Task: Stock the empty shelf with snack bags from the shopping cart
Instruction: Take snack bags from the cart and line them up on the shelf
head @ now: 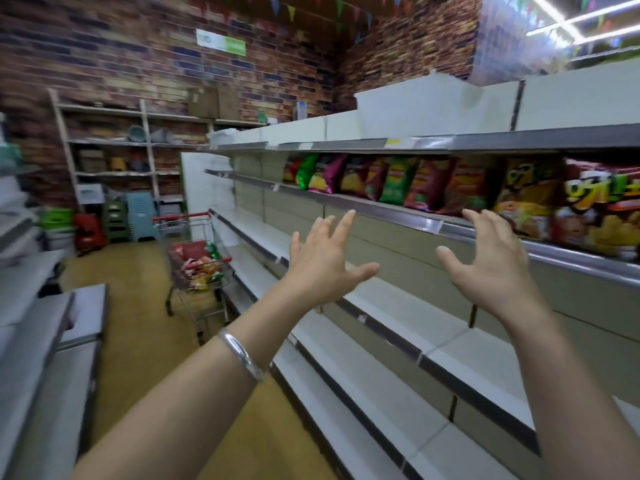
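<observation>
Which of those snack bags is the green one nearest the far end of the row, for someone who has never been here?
Find the long white shelving unit on the right; only one shelf holds snack bags. Near that row's far left end, the green bag leans between a small red-orange bag and a purple one.

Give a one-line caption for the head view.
Both empty hands, left hand and right hand, raised before shelved snack bags; shopping cart behind.
</observation>
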Available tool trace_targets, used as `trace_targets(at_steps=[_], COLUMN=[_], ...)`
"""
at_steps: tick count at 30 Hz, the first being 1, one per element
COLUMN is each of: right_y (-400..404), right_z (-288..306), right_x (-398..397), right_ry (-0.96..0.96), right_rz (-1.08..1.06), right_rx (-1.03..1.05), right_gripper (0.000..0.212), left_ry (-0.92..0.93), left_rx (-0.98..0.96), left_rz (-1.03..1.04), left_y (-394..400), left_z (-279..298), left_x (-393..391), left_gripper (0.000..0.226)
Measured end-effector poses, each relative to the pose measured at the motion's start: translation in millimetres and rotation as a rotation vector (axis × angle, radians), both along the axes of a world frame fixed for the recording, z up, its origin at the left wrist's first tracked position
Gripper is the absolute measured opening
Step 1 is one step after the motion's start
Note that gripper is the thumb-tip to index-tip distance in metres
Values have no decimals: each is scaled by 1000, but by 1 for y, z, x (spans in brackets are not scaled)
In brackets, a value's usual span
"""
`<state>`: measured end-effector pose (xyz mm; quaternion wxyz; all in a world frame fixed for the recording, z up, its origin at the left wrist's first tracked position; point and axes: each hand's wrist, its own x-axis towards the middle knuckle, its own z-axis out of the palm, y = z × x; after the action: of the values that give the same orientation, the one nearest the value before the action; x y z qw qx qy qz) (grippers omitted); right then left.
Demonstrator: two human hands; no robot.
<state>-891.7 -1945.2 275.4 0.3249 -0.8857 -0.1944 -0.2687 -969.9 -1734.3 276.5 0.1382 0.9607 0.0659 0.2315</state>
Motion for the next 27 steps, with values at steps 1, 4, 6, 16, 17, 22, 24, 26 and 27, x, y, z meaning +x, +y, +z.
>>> trace_targets(at_steps=[1, 4, 6, 16, 17, 22, 24, 26, 27], right_y=[18, 67, 99, 263, 281, 373, 410, 448, 469], right_z=[1, 3, 4, 16, 19, 27, 24, 18, 14], right_x=[4, 17, 27, 115, 126, 174, 184, 192, 196], right_ry=[7, 17, 16, 23, 19, -15, -2, 20, 24], right_rz=[27, 91, 136, 319, 333, 421, 462, 502, 522], right_rx=[-6, -26, -30, -66, -66, -83, -106, -131, -138], right_gripper=[67, 68, 68, 68, 68, 68, 69, 70, 70], left_ry=[-2, -3, -2, -37, -39, -71, -58, -54, -61], left_rx=[-1, -18, -24, -27, -25, -39, -54, -56, -58], left_rz=[23, 77, 116, 306, 325, 440, 500, 568, 597], left_y=[14, 54, 81, 228, 243, 322, 356, 391, 409], left_z=[0, -2, -5, 3, 6, 9, 6, 1, 0], left_x=[0, -1, 2, 63, 71, 97, 100, 102, 102], left_gripper=[92, 93, 92, 93, 93, 92, 93, 94, 94])
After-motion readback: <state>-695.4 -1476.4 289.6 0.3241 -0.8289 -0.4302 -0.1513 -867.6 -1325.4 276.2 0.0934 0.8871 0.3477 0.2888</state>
